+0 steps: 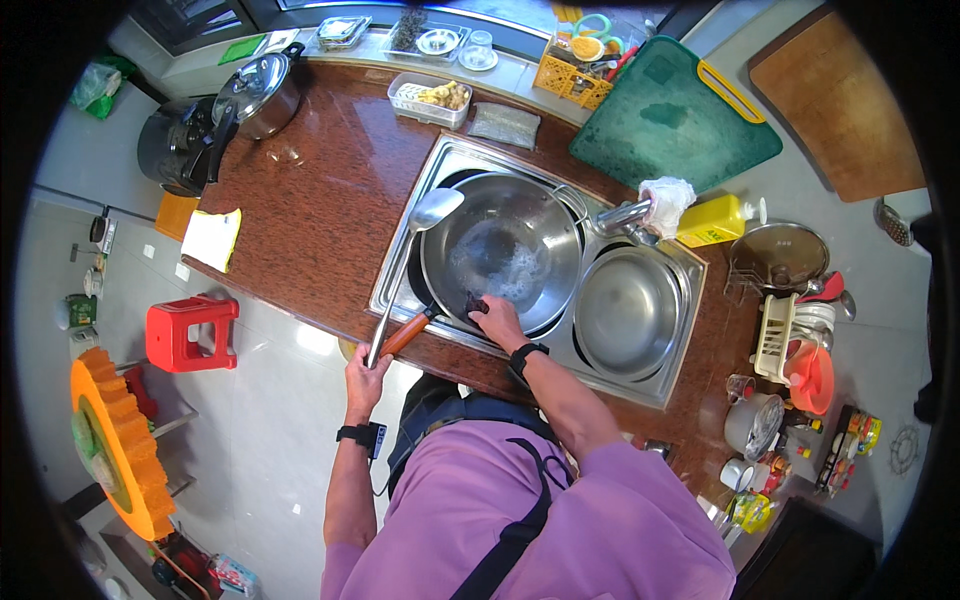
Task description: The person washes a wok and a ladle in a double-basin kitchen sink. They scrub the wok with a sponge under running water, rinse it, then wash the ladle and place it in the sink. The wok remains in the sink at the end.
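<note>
A large steel wok sits in the left sink basin, with foamy water in its bottom. Inside its near rim, my right hand grips a small dark scrubber, mostly covered by the fingers. My left hand is closed around the handle of a long metal cooking spoon or turner, whose broad head lies over the wok's left rim. The wok's wooden handle points toward my left hand; whether the fingers also touch it, I cannot tell. A round steel pan or lid rests in the right basin.
Behind the basins stand the wrapped faucet, a yellow detergent bottle and a green cutting board. A pressure cooker, a plastic food container and a folded cloth rest on the granite counter. A red stool stands left.
</note>
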Motion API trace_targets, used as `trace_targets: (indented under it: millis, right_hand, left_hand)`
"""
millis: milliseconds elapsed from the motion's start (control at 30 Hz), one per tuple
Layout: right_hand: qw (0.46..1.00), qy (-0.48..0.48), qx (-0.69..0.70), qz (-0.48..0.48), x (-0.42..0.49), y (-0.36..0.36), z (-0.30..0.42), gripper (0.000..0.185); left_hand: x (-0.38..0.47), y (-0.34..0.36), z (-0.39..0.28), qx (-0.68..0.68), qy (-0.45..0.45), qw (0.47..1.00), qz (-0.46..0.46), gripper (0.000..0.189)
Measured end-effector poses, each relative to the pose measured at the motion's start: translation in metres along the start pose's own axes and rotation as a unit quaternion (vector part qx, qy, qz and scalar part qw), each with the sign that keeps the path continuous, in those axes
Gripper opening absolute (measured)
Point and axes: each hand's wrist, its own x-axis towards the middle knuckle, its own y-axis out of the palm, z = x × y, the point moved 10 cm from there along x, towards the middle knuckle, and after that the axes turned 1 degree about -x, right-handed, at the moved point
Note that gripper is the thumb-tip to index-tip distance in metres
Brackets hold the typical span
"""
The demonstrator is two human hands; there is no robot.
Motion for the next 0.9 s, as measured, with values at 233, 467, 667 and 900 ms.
trace_targets:
  millis: [233, 467, 667, 900]
  right_hand:
    - [0.996, -0.013, -0.085, -0.033, -0.007, -0.002, -0.004, 0.029]
    - [0.996, -0.031, -0.078, 0.018, -0.014, -0.012, 0.009, 0.018]
    - [0.998, -0.001, -0.068, -0.014, 0.003, -0.014, 0.008, 0.021]
    - [0.997, -0.025, -0.045, 0.063, 0.010, 0.002, 0.000, 0.023]
  left_hand:
    - [0.000, 0.000, -0.001, 0.002, 0.016, 1.000, 0.000, 0.021]
    - [0.000, 0.000, -0.003, -0.017, 0.008, 1.000, -0.001, 0.022]
    - [0.000, 0.000, -0.007, 0.006, 0.011, 1.000, 0.002, 0.022]
    - [0.000, 0.000, -0.006, -0.006, 0.005, 1.000, 0.003, 0.021]
